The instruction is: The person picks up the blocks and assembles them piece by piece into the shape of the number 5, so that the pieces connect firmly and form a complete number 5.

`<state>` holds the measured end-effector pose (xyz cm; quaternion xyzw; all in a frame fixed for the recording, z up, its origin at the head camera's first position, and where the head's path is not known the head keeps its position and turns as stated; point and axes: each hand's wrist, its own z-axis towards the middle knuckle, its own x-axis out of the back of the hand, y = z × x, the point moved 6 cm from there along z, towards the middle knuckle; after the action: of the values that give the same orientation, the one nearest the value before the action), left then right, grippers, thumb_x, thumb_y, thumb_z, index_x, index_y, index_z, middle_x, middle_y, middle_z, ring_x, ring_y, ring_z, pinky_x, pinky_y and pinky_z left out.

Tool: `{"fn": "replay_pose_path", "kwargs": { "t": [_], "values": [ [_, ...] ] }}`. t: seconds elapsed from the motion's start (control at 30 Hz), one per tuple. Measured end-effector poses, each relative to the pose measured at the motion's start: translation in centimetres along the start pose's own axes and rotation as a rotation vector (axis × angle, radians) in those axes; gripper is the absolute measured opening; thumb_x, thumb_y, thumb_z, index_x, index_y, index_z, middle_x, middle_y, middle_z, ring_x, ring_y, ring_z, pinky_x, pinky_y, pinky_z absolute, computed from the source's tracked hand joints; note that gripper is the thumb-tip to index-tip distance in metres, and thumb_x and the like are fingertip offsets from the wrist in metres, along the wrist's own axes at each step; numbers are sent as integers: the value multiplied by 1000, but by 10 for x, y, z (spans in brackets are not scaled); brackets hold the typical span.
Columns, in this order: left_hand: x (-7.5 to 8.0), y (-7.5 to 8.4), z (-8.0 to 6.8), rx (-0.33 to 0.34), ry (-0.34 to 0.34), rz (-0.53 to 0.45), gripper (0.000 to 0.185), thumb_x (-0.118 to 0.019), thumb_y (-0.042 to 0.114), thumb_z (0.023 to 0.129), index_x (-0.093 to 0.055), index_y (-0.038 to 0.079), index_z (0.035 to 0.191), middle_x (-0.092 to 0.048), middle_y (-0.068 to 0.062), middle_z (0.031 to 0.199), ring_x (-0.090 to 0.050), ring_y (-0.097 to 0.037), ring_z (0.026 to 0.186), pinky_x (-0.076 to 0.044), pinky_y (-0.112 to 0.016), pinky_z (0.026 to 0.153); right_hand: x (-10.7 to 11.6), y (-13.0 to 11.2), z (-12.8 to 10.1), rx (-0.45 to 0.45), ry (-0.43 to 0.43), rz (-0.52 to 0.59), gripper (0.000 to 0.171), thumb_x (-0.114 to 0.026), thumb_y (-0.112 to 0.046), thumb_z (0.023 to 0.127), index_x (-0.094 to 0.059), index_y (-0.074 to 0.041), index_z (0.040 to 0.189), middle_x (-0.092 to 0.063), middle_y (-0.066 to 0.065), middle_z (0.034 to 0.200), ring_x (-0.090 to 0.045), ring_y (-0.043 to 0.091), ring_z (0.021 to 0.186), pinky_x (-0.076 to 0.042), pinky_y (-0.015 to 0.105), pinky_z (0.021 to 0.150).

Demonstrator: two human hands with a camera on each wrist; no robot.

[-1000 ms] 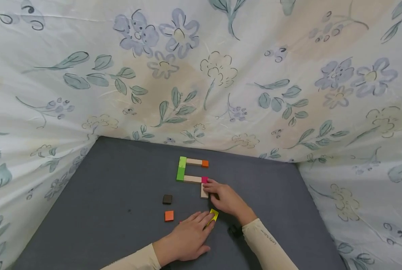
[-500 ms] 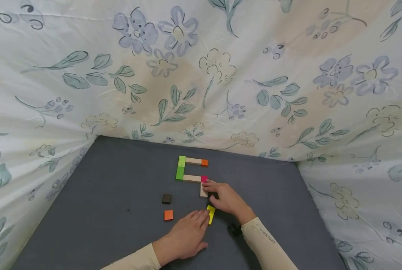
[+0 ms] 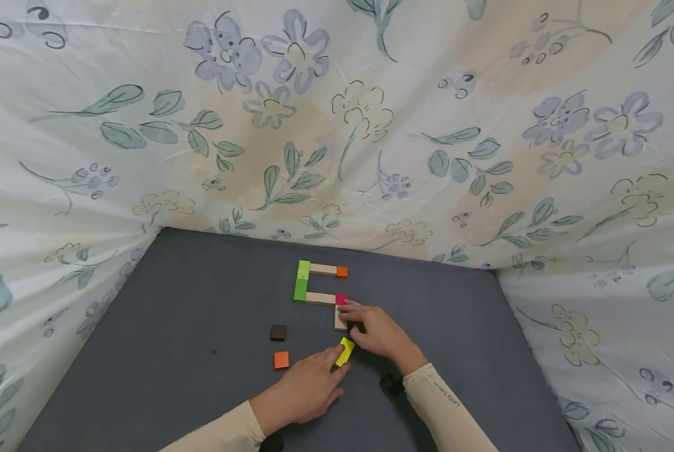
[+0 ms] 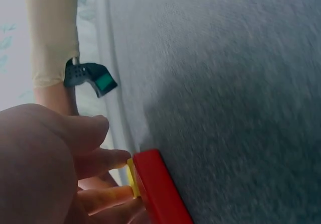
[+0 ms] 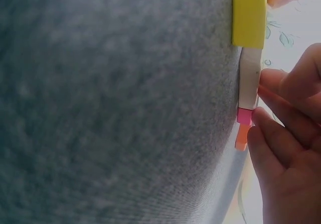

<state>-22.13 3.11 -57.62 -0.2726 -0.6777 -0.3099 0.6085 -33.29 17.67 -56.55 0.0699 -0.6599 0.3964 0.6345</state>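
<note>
The left hand (image 3: 305,390) covers most of what lies beneath it: the left wrist view shows a red block (image 4: 160,191) under the fingers, which the head view hides altogether. Its fingers are curled together, pinching the yellow block (image 3: 345,351) at its near end; the block lies tilted on the grey surface (image 3: 201,314), pointing toward 1 o'clock. The right hand (image 3: 376,333) sits at 1 o'clock from the left hand, its fingers bent and pressed against the plain wooden block (image 3: 339,319) and the pink block (image 3: 342,299); the wooden block is half hidden by those fingers. Whether they pinch it or only rest on it cannot be told. A dark strap at the right wrist is too blurred to make out. At 12 o'clock stands the laid-out row: green block (image 3: 302,280), two wooden bars, orange cube (image 3: 342,272). A brown tile (image 3: 278,332) and orange tile (image 3: 281,360) lie at 10 o'clock from the left hand.
</note>
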Motion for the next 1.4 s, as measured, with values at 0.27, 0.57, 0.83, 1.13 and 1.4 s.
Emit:
{"fn": "replay_pose_path", "kwargs": {
  "t": [0.27, 0.57, 0.83, 1.13, 1.4],
  "values": [
    [3, -9, -5, -4, 40, 19, 51, -58, 44, 114, -61, 16, 157, -41, -11, 170, -46, -23, 152, -45, -37, 118, 0, -1, 1, 11, 18, 7, 41, -65, -7, 100, -75, -7, 140, -65, 1, 151, -51, 20, 149, -48, 49, 116],
    [4, -14, -4, 3, 39, -2, 56, -59, 48, 112, -60, 15, 157, -39, -11, 171, -46, -24, 153, -44, -39, 119, -1, 0, 0, 16, 25, -28, 43, -62, 4, 101, -74, -7, 141, -63, 1, 153, -51, 22, 149, -48, 50, 115],
    [4, -18, -2, 19, 38, 19, 62, -60, 54, 111, -59, 14, 158, -37, -12, 172, -43, -26, 154, -43, -39, 120, -3, 2, -1, -17, 15, -26, 48, -60, 5, 101, -72, -10, 144, -60, -3, 156, -47, 17, 151, -46, 46, 117],
    [3, -21, -2, 18, 45, -9, 64, -61, 55, 110, -58, 13, 159, -36, -13, 173, -43, -27, 155, -43, -39, 120, -2, -1, -1, -16, 31, -3, 46, -62, 4, 101, -73, -9, 143, -61, -2, 155, -47, 18, 152, -45, 47, 118],
    [3, -22, -1, 3, 34, -38, 67, -63, 55, 108, -57, 12, 159, -35, -12, 174, -41, -26, 156, -41, -40, 121, -3, 1, -1, -25, 46, -1, 44, -62, 1, 101, -74, -10, 142, -62, -4, 154, -47, 16, 151, -45, 45, 118]
  ]
}}
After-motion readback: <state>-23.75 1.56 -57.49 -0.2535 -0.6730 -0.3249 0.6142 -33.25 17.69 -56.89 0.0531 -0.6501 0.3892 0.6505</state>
